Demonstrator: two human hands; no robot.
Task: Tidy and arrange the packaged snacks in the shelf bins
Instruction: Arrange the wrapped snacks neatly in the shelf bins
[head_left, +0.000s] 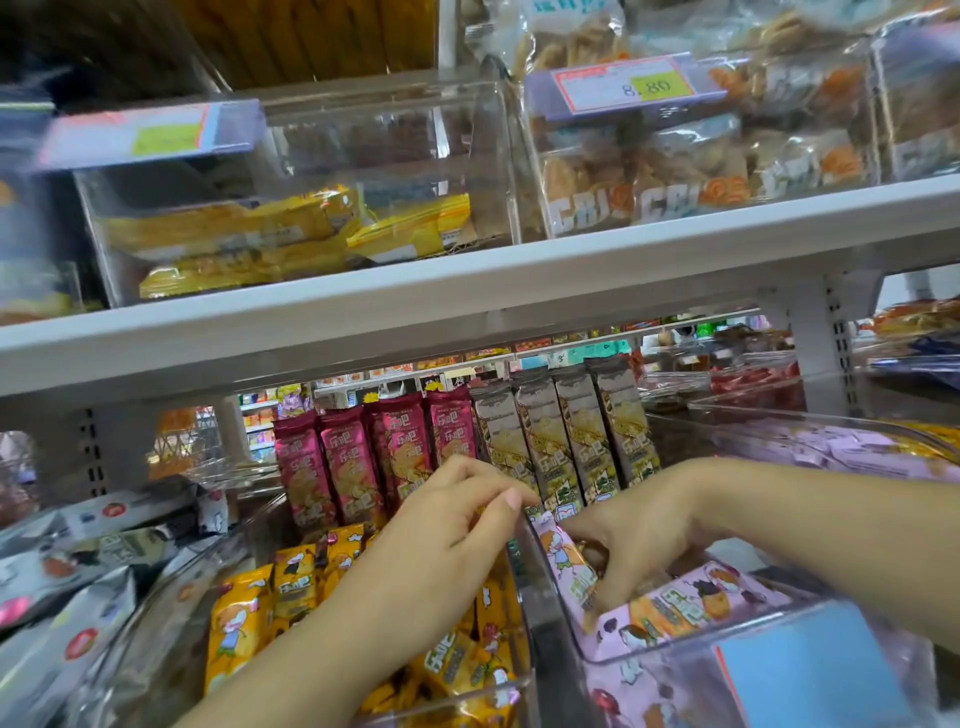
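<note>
Below the white shelf board (467, 291), at the front right corner of the lower level, stands a clear bin (623, 661) with a blue label (810, 670) on its front. Both hands meet at its left wall.

The right hand (639, 535) reaches down into this bin from the right. Its fingers (602, 587) are curled and pinch a pink packet (563, 564), which stands tilted against the bin's left wall, its top corner poking just above the rim. A second pink pack (691, 603) lies flat just beside the fingertips, toward the front, with more pink ones beneath it showing through the bin's front wall.

The left hand (457, 525) comes up from the front over the neighbouring middle bin (522, 649), which is full of yellow packets (249, 618). Its fingers are curled close together, the thumb (511, 499) pressed toward the forefinger right at the dividing rim, just beside the top of the tilted pink packet. Whether it pinches that packet's edge, the rim, or nothing, I cannot tell.

Behind the hands, toward the rear edge, magenta packets (353, 467) stand upright in a row, with grey-brown packets (566, 441) upright to their right. Silver packs (78, 571) lie heaped at the left end. On the board above, a clear tub holds gold-yellow packs (249, 234), and a price tag (623, 85) hangs on the tub to its right.
</note>
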